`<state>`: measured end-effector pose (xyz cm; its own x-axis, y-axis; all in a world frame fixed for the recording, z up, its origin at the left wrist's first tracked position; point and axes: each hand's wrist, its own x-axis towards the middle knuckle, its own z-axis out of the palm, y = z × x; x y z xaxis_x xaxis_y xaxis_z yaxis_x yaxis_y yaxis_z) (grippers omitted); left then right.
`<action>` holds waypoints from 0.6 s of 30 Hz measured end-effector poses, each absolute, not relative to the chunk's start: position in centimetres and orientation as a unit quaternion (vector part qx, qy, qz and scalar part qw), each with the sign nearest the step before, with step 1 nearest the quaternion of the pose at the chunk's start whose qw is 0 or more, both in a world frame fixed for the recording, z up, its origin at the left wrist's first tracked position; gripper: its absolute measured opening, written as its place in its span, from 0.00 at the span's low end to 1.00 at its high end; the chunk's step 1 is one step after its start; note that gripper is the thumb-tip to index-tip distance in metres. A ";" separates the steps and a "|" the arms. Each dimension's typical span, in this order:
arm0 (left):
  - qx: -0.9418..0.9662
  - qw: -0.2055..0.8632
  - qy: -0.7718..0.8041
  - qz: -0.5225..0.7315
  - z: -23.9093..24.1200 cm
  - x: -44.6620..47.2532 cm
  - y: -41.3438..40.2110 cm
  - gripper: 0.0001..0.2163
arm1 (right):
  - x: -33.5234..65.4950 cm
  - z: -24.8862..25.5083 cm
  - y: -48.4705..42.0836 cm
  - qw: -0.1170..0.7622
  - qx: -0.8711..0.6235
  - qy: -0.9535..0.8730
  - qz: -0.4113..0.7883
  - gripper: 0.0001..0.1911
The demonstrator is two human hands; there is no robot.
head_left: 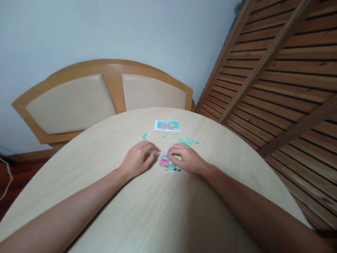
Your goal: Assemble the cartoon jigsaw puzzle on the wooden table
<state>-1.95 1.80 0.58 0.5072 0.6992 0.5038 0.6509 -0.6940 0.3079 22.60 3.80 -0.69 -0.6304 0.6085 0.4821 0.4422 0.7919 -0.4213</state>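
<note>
A partly assembled jigsaw puzzle [164, 162] lies on the table in front of me, showing a pink starfish figure and a yellow sponge figure. My right hand [187, 159] is over its right and upper part, thumb and fingers drawn together on a puzzle piece at the upper edge. The fingers mostly hide that piece. Just left of the puzzle rests my left hand [138, 159], fingers curved, with a gap between thumb and forefinger. Some green shows in that gap; I cannot tell whether it lies on the table.
Loose teal puzzle pieces [187, 141] are scattered beyond my right hand, with another small group [144, 136] beyond my left. A reference picture [167, 125] lies farther back on the round table [118, 211]. Behind stand a padded chair back [112, 88] and a slatted wooden panel [276, 70].
</note>
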 end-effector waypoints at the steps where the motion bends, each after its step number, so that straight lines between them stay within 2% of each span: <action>1: 0.846 0.018 0.430 0.315 0.3 -2.3 2.3 0.10 | 22.6 -0.7 3.8 0.313 -0.296 -0.892 0.134 0.05; 4: 0.805 -0.029 0.509 0.303 -0.5 -3.5 3.6 0.11 | 22.6 -0.8 3.8 0.313 -0.301 -0.890 0.138 0.06; 7: 0.803 -0.027 0.534 0.265 -1.1 -4.0 4.3 0.14 | 22.6 -0.8 3.8 0.314 -0.300 -0.889 0.144 0.06; 18: 0.882 -0.012 0.440 0.169 -1.7 -4.0 4.5 0.25 | 22.6 -0.6 3.8 0.309 -0.302 -0.891 0.141 0.06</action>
<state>-3.99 4.55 -1.69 0.5563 0.7714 0.3091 0.7793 -0.6134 0.1283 22.60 3.83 -0.63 -0.6269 0.6246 0.4658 0.4504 0.7783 -0.4375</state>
